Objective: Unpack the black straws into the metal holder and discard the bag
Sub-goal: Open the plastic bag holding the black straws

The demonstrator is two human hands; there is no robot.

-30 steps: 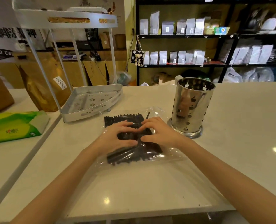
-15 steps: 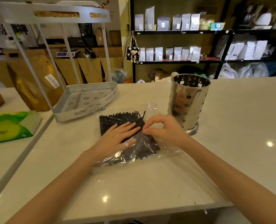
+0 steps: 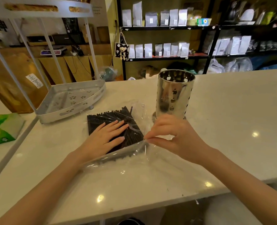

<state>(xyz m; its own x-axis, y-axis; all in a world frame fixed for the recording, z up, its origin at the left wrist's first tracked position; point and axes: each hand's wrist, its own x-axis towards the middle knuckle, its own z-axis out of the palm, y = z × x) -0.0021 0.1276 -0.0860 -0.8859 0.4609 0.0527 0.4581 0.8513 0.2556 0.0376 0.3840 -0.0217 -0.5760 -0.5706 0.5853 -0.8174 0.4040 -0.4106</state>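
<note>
L hand (image 3: 105,140) flat on straws (image 3: 131,137); R hand (image 3: 170,137) pinches bag (image 3: 134,161).

Left hand (image 3: 104,138) hides straws (image 3: 116,117) beneath.

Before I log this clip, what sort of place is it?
Probably a café or coffee shop: black shelves hold rows of silver pouches, a scale sits on the back bench, and bagged straws lie beside a metal holder on the white counter.

A glossy white worktop (image 3: 231,111) fills the lower frame, dotted with lamp reflections. Black shelving (image 3: 205,46) with pale pouches spans the upper right; wooden counters (image 3: 79,65) stand upper left.
</note>
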